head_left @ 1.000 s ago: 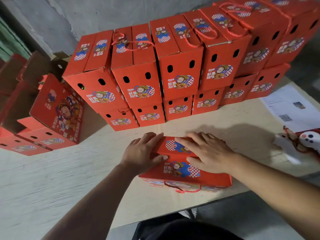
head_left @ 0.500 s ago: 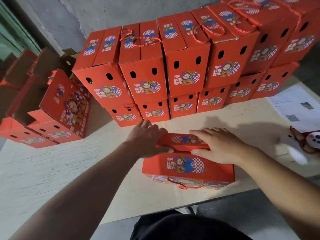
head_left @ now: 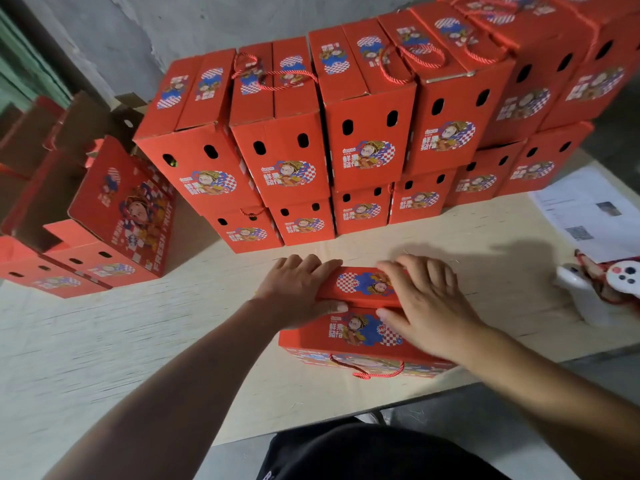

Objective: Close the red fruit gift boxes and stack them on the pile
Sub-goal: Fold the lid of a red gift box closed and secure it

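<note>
Head view: left hand (head_left: pixel 294 292) and right hand (head_left: pixel 427 306) (fingers flat) press red box (head_left: pixel 360 336).

"FRESH FRUIT" in white capitals down edge of open box (head_left: pixel 128 216) at left, on its upright printed panel. Chinese characters "鲜果" with second line unclear, beside cartoon figure, on front of stacked boxes (head_left: pixel 294 174) at far side and on near box (head_left: pixel 360 332) on table. Small logo above characters too small to read. Printed sheet (head_left: pixel 588 209) at right: text illegible.
</note>
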Tool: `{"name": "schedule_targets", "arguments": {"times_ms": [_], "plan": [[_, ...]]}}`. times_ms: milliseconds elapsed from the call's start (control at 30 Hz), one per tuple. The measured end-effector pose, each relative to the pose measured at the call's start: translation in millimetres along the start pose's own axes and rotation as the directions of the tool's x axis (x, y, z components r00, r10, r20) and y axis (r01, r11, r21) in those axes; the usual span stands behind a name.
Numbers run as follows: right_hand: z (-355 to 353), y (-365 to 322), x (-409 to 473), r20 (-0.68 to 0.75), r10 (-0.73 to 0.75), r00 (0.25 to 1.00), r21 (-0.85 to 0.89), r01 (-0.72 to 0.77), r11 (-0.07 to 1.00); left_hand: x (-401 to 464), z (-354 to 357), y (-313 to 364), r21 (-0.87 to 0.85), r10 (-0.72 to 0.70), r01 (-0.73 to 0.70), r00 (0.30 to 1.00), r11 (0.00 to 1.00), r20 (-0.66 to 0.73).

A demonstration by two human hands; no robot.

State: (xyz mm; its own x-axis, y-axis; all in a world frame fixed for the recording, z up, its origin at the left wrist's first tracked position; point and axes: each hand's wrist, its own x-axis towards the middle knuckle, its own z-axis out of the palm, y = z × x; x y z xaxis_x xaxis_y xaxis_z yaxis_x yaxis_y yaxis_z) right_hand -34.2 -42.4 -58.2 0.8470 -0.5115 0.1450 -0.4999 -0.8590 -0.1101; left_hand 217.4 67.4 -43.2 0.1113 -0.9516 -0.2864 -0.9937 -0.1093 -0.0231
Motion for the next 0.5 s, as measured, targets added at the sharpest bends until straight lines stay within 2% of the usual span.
{"name": "schedule_targets", "arguments": {"times_ms": [33,100,267,367,500], "plan": [[0.6,-10.6,-9.9,-0.076,-0.021,0.997,0.053,0.025,0.998,1.4,-0.1,-1.0,0.020,0.007,-0.007,1.000,1.000,-0.006],[7.5,-30.6,-28.5,-0.094,-0.074,0.993,0.092,0.083,0.992,4.5,1.4,-4.2,0.028,0.010,-0.009,1.000,1.000,-0.023],[20.8,-48.0,-40.3,-0.097,-0.023,0.995,-0.065,0.016,0.998,9.1,9.3,-9.3,-0.107,-0.038,0.032,0.998,0.994,-0.051],[20.7,-50.0,-40.4,-0.047,-0.011,0.999,-0.097,0.006,0.995,7.7,13.0,-7.2,-0.147,-0.071,0.062,0.996,0.987,-0.057],[15.6,-54.6,-34.9,0.029,0.055,0.998,-0.065,-0.053,0.996,3.9,8.4,-2.8,-0.028,-0.046,0.045,0.998,0.999,-0.034]]}}
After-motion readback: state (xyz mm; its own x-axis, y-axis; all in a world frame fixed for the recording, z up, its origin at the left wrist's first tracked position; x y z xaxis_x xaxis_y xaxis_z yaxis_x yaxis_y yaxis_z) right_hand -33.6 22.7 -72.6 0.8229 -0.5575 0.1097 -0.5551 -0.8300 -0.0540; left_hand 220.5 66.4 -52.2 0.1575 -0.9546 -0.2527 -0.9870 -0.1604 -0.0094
